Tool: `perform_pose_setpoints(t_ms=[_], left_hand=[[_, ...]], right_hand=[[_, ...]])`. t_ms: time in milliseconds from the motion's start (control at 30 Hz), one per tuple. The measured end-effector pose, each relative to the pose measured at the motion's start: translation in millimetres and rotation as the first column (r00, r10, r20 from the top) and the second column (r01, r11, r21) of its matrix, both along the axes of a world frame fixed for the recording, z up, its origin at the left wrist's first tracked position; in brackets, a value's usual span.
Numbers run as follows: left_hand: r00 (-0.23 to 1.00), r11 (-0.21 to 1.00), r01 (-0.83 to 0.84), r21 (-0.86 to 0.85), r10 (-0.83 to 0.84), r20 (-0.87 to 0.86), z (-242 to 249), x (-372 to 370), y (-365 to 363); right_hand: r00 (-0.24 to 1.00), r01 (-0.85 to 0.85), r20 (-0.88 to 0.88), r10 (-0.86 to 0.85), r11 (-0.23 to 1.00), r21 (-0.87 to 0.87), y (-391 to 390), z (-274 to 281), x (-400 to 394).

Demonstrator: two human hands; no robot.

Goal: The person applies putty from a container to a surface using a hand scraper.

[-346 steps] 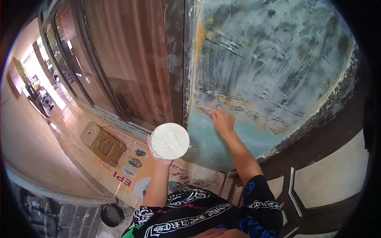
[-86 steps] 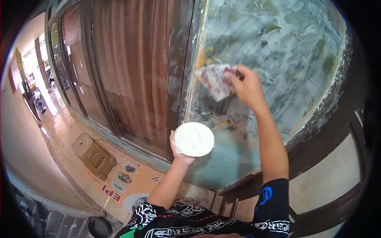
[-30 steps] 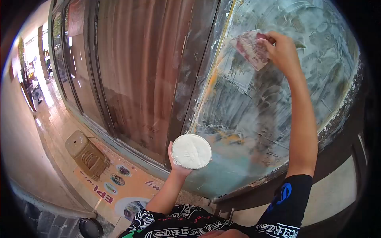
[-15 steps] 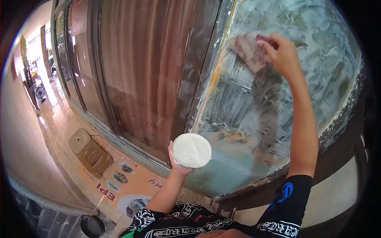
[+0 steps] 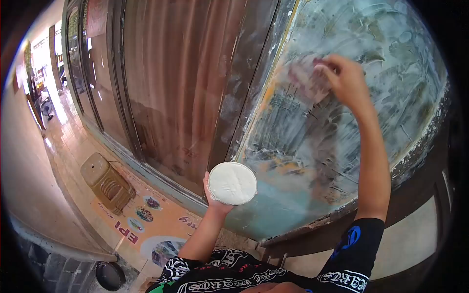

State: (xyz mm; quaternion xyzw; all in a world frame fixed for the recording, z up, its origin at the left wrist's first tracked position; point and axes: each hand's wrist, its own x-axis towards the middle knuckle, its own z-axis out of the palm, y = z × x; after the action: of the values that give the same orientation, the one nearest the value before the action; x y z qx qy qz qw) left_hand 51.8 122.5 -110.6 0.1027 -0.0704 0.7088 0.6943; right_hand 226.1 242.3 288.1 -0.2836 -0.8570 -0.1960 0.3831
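My left hand (image 5: 215, 198) is wrapped around a round tub of thick white paste (image 5: 233, 183), its top facing me and its outer side mostly hidden. High on the right, my right hand (image 5: 348, 80) pinches a flat maroon-and-white piece (image 5: 309, 78) between thumb and fingers. That piece is blurred by motion and lies against or very near the wall panel (image 5: 288, 215); its exact kind does not show. White streaks and smears cover much of the panel over blue-green, dark and orange patches, while its lower part is plainer blue-green.
Left of the panel stands a dark-framed window (image 5: 171, 88) with a brown curtain behind it. Below are a tan plastic stool (image 5: 110, 180) and an orange printed banner (image 5: 163, 219) on the floor. A dark round pan (image 5: 110, 276) sits at the lower left.
My right hand and the flat piece have moved slightly down the panel. My left hand and the tub sit a little further left in view, as the camera has shifted slightly.
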Motion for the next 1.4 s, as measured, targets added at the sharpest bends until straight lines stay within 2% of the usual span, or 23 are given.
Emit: perform_pose_setpoints(t_ms=[33, 100, 167, 233, 367, 433, 467, 533, 567, 667, 767, 800, 867, 900, 967, 1000, 1100, 1167, 1200, 1267, 1300, 1367, 1400], left_hand=[[1.000, 1.000, 0.000, 0.000, 0.000, 0.004, 1, 0, 0], [0.998, 1.000, 0.012, 0.019, -0.013, 0.055, 3, -1, -1], [0.999, 1.000, 0.015, 0.023, -0.016, 0.046, 5, -2, 0], [0.999, 0.999, 0.016, 0.028, -0.017, 0.045, 4, -1, 1], [1.000, 1.000, -0.002, 0.014, 0.002, -0.008, -1, -2, 3], [1.000, 1.000, -0.007, 0.000, 0.007, -0.006, -4, -2, 4], [1.000, 1.000, -0.016, -0.017, 0.016, 0.005, -6, -3, 7], [1.000, 0.999, -0.022, -0.034, 0.022, 0.011, -8, -2, 9], [1.000, 0.999, -0.023, -0.031, 0.023, 0.014, -8, -2, 10], [1.000, 1.000, -0.004, 0.019, 0.004, 0.020, -5, -2, 8], [0.999, 0.999, 0.012, 0.049, -0.013, 0.034, -1, -2, 2], [0.999, 0.999, 0.009, 0.038, -0.011, 0.038, 0, -2, 1], [0.999, 0.998, 0.004, 0.061, -0.007, 0.054, -2, -4, 3], [0.998, 0.997, 0.013, 0.073, -0.017, 0.063, -3, -4, 3], [0.998, 0.996, 0.022, 0.089, -0.027, 0.057, -4, -2, 4], [0.998, 0.994, 0.031, 0.103, -0.036, 0.046, -4, -2, 5], [0.996, 0.993, 0.059, 0.105, -0.066, 0.066, -3, 1, 2], [0.999, 0.995, 0.036, 0.094, -0.038, 0.022, -8, 1, 2], [1.000, 0.996, 0.015, 0.087, -0.013, -0.024, -10, 0, 2], [1.000, 0.998, 0.008, 0.065, -0.009, 0.015, -10, -1, 0], [0.999, 0.999, 0.009, 0.045, -0.011, 0.047, -10, -2, -1], [0.999, 0.999, -0.006, 0.044, 0.004, 0.035, -11, -3, 1], [1.000, 0.999, -0.018, 0.046, 0.017, 0.019, -11, -2, 2]], right_hand=[[1.000, 0.000, 0.004, 0.000, 1.000, 0.000, 5, -18, -4], [0.942, 0.090, 0.286, -0.179, 0.951, 0.297, 14, -44, -6], [0.913, 0.191, 0.300, -0.276, 0.940, 0.284, 15, -27, -5], [0.966, 0.252, -0.010, -0.258, 0.931, 0.265, 13, 6, 7], [0.983, 0.151, -0.126, -0.137, 0.982, 0.114, 17, 25, 29], [0.995, 0.056, 0.072, -0.068, 0.986, 0.157, 13, -7, 24], [0.995, 0.056, 0.071, -0.068, 0.986, 0.160, 11, -23, 18], [0.926, 0.104, 0.339, -0.166, 0.975, 0.195, 8, -48, 8], [0.928, 0.106, 0.333, -0.169, 0.975, 0.197, 8, -42, 10], [0.964, 0.253, -0.013, -0.265, 0.903, 0.347, 24, 1, 28], [0.963, 0.233, -0.192, -0.190, 0.944, 0.232, 24, 29, 54], [0.966, 0.223, -0.186, -0.181, 0.945, 0.239, 23, 24, 52], [0.998, 0.037, -0.059, -0.035, 0.999, 0.030, 9, -4, 44], [0.998, 0.034, -0.057, -0.032, 0.999, 0.032, 5, -21, 34], [0.955, 0.167, 0.225, -0.192, 0.978, 0.128, -1, -49, 18], [0.955, 0.173, 0.219, -0.198, 0.977, 0.128, 0, -46, 20], [0.946, 0.263, 0.116, -0.303, 0.926, 0.271, 19, -19, 31], [0.946, 0.217, -0.283, -0.156, 0.956, 0.199, 34, 7, 54], [0.949, 0.209, -0.278, -0.150, 0.957, 0.199, 34, 11, 60], [0.937, -0.065, -0.342, 0.073, 0.997, 0.034, 24, 7, 68], [0.938, -0.069, -0.338, 0.076, 0.997, 0.034, 18, -4, 63], [0.999, 0.047, 0.010, -0.049, 0.990, 0.133, 4, -37, 42], [0.999, 0.051, 0.008, -0.052, 0.990, 0.129, 6, -47, 36]])
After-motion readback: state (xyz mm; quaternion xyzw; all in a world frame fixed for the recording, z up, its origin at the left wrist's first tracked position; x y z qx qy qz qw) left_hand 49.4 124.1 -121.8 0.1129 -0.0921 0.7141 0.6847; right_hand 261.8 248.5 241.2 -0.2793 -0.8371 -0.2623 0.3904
